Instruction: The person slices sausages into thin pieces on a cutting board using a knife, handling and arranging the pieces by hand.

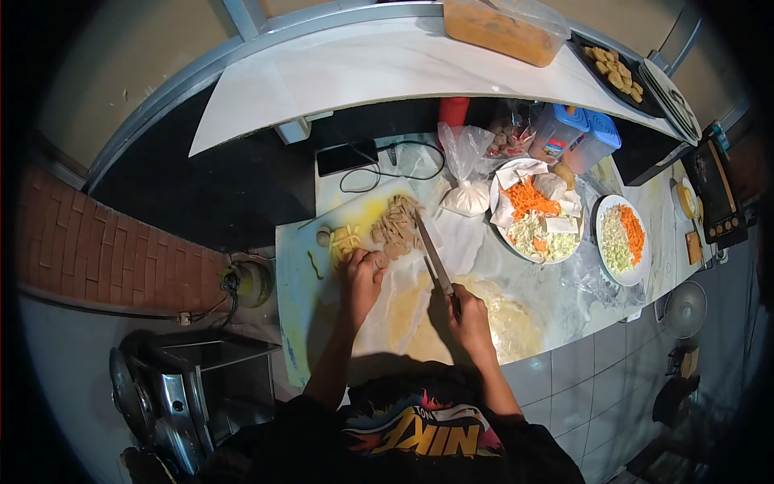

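Note:
My right hand [469, 317] is wrapped round the dark handle of a long kitchen knife [434, 254]. The blade points away from me, its tip beside a heap of sliced light-brown pieces [395, 226] that look like meatball or sausage. My left hand [364, 282] has its fingers curled on a rounded brown meatball-like piece [377, 260] at the near end of the heap. Under these lies a cutting board [302, 270], stained yellow. Yellowish cut pieces [345, 239], a small greyish ball [323, 236] and a green chili-like strip [314, 264] lie to the left.
Right of the board are a plate of shredded carrot and cabbage [527, 252] and an oval plate of chopped vegetables [606, 266]. Behind stand a plastic bag [466, 194], blue-lidded containers [568, 129] and a phone [347, 158] with a cable. A raised shelf [347, 73] overhangs the back.

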`<state>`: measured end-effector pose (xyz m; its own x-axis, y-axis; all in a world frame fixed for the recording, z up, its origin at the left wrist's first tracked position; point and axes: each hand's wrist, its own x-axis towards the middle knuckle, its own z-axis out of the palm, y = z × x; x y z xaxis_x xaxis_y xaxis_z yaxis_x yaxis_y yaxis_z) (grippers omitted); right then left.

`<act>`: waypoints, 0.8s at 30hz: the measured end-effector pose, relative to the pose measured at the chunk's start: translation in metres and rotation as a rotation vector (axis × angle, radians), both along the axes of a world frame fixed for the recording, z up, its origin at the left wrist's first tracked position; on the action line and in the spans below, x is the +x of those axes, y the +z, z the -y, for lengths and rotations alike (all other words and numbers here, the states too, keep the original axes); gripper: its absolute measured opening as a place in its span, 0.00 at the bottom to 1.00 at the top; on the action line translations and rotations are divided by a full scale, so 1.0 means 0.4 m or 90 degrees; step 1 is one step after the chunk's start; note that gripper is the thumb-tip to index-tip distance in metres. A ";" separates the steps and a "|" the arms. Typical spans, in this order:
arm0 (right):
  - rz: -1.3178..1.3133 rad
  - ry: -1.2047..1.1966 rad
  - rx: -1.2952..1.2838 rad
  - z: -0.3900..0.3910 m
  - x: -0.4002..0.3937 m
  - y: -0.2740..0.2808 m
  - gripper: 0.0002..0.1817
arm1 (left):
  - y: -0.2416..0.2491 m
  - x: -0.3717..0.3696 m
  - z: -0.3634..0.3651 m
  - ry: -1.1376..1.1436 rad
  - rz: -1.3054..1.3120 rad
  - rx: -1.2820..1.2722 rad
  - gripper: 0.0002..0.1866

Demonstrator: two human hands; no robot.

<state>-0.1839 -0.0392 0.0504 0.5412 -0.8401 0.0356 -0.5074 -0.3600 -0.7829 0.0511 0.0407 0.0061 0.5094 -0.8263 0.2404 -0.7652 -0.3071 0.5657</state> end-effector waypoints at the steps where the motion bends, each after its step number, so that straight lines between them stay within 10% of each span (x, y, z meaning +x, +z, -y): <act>1: -0.003 -0.002 -0.006 0.002 -0.001 0.004 0.09 | -0.002 -0.001 0.001 0.002 -0.011 -0.009 0.18; 24: -0.071 -0.005 0.037 0.039 -0.009 -0.004 0.09 | 0.011 -0.017 -0.011 -0.006 0.008 0.006 0.21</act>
